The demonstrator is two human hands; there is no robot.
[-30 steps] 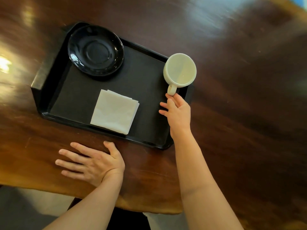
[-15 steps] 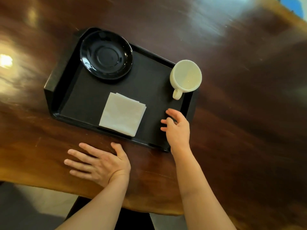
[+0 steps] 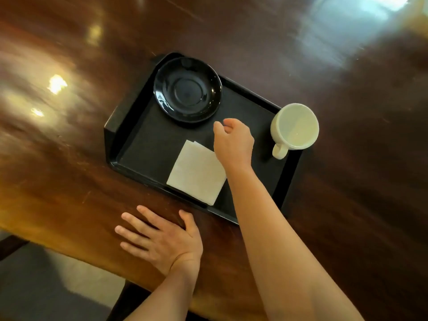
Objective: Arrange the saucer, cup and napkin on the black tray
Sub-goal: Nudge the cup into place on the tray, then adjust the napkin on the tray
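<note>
A black tray (image 3: 148, 144) lies on the dark wooden table. A glossy black saucer (image 3: 187, 90) sits in its far left corner. A folded white napkin (image 3: 195, 173) lies near the tray's front rim. A cream cup (image 3: 295, 126) stands upright at the tray's right end, handle toward me. My right hand (image 3: 232, 141) hovers over the tray's middle, between saucer and napkin, fingers loosely curled and holding nothing. My left hand (image 3: 162, 242) rests flat on the table just in front of the tray, fingers spread.
The polished table (image 3: 347, 205) stretches wide around the tray, with bright light reflections at left and top right. Its front edge (image 3: 69, 246) runs just below my left hand, with pale floor beyond.
My right hand let go of the cup's handle, drew back, then moved left over the tray's middle toward the saucer. The left hand stayed flat. The camera view shifted.
</note>
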